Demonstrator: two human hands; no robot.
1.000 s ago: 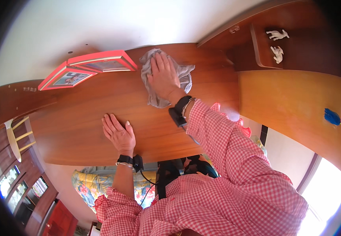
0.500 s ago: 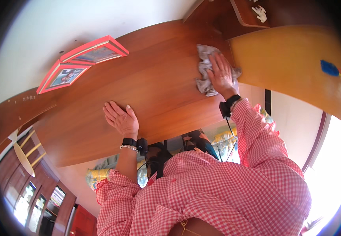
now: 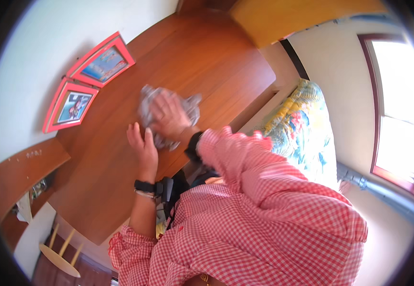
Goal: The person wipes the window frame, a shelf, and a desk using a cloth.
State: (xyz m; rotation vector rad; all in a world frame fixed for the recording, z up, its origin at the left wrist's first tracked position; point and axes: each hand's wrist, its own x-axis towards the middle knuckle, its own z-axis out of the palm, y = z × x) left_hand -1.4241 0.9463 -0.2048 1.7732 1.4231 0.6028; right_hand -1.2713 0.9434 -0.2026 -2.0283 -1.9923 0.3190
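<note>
A crumpled grey cloth (image 3: 191, 106) lies bunched on the brown wooden tabletop (image 3: 216, 62). From above, my right hand (image 3: 169, 114) holds it against the wood; motion blurs the fingers and the cloth's edges. Just left of it is my left hand (image 3: 143, 145), fingers stretched out and holding nothing. Its fingertips are close to the cloth's left edge, and whether they touch is unclear. Each wrist has a black band, and my right forearm crosses in front of my body.
Two joined pink picture frames (image 3: 103, 62) stand at the table's back left, against the white wall. A flower-patterned cushioned seat (image 3: 302, 128) is right of the table, with a bright window (image 3: 402, 90) beyond. A pale wooden chair (image 3: 59, 260) shows at lower left.
My right hand has brought the cloth from the table's right end leftward, close to my left hand. The view has turned, showing more of the seat and window. My left hand has tilted up.
</note>
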